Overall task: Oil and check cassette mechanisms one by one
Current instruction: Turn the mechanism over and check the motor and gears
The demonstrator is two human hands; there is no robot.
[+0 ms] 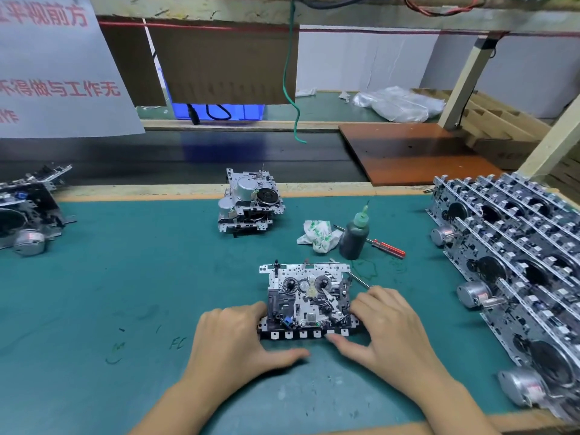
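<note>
A cassette mechanism [309, 301] is laid flat on the green mat [131, 277], near the front edge of the bench, and is framed by both hands. The left hand [238, 337] is set against its left side, fingers lying loosely forward and thumb stretched along the mat below the front edge. The right hand [386, 328] is placed at its right side, the thumb reaching to the row of keys at the front, the fingers bent over the right edge. A thin metal rod [359, 279] is seen jutting out from above the right hand's fingers; whether it is pinched cannot be told.

Behind the mechanism, a dark oil bottle [354, 235] with a green nozzle is stood upright, with a crumpled cloth [317, 235] just beside it on the left and a red-handled screwdriver [381, 244] lying behind it. Farther back, a small stack of mechanisms [249, 202] is placed. The right of the bench is occupied by rows of mechanisms [514, 255], and more units [25, 211] are piled at the left edge.
</note>
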